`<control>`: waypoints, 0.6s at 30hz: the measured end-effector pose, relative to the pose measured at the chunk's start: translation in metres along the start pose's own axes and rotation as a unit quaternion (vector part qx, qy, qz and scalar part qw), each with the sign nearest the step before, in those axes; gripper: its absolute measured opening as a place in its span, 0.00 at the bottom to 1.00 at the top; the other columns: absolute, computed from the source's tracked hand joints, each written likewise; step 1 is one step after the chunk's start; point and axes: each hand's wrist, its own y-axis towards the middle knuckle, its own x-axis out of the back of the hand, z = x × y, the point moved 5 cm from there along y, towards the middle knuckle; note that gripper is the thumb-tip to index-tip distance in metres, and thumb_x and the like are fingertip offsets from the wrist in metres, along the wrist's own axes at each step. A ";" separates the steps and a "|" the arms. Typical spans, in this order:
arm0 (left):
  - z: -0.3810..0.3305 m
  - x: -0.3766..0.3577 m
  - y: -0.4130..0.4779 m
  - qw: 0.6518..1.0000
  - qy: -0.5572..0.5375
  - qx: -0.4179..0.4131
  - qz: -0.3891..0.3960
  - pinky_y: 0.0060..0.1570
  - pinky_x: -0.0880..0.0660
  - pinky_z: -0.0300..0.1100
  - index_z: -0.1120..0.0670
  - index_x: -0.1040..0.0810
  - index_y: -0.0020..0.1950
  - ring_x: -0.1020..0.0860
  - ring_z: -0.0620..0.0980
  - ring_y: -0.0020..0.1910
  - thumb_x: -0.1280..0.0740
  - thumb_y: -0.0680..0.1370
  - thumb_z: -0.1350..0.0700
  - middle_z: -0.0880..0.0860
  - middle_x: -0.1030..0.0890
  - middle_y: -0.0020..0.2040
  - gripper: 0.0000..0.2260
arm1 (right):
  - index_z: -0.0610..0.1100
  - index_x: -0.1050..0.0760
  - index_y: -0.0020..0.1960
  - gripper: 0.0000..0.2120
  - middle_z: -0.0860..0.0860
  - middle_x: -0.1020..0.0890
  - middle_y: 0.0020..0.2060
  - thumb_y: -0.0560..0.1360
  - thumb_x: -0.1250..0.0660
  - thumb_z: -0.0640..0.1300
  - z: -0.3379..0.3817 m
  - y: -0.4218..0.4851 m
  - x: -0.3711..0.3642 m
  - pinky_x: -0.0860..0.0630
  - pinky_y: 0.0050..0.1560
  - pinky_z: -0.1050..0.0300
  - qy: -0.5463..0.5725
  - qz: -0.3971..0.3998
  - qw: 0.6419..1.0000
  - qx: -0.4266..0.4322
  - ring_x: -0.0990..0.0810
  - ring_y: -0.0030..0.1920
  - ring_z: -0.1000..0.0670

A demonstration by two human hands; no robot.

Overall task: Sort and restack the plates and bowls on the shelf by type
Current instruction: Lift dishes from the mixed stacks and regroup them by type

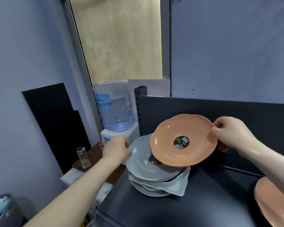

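While hand-held, orange plate (193,128), grey plate (138,160)

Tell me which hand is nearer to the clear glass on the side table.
Left. The left hand grips the grey plate just right of the glass; the right hand holds the orange plate, much farther right.

Salmon-orange plate (184,140) with a black floral sticker (181,142); pale grey-green plates (141,159) stacked on a dark charcoal shelf (179,210)
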 end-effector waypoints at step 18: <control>0.011 0.007 0.009 0.995 -0.100 -0.022 -0.002 0.40 0.19 0.47 0.55 0.21 0.36 0.18 0.51 0.32 0.38 0.73 0.58 0.53 0.17 0.33 0.08 | 0.34 0.23 0.44 0.10 0.42 0.23 0.20 0.70 0.42 0.30 -0.064 -0.103 0.026 0.24 0.25 0.56 0.157 -0.122 0.960 -0.195 0.24 0.20 0.44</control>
